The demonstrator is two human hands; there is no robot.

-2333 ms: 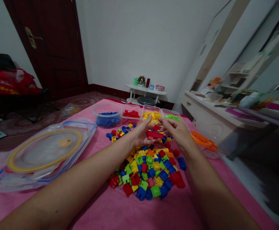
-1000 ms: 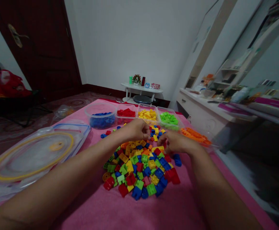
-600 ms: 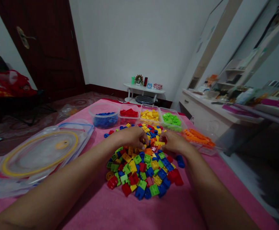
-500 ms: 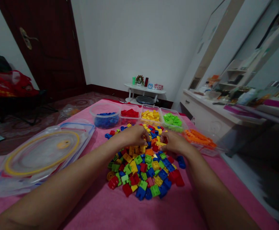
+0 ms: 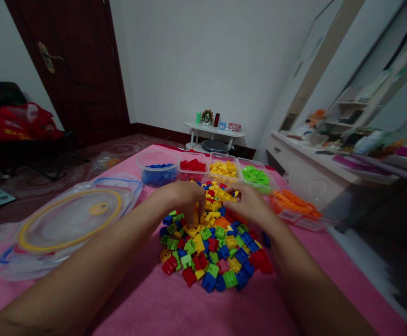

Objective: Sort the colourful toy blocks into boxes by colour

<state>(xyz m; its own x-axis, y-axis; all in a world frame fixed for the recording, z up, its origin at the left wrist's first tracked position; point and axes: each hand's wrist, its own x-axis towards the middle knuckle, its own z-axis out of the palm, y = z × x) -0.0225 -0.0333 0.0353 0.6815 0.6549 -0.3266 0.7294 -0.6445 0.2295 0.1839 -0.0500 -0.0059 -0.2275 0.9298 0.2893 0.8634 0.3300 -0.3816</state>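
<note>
A heap of small plastic bricks in red, blue, yellow, green and orange lies on a pink cloth. Both my hands rest on its far edge. My left hand is curled with its fingertips dug down among the bricks, and what they hold is hidden. My right hand is beside it, its fingers pinched on a yellow brick at the top of the heap. The two hands are almost touching.
Behind the heap stand clear tubs sorted by colour: blue, red, yellow, green, and orange at the right. Clear lids are stacked at left. A dresser runs along the right.
A red piece held up between both hands 2.3 s ago is gone from them. Both hands have dropped onto the far edge of the heap and are picking among the bricks.
</note>
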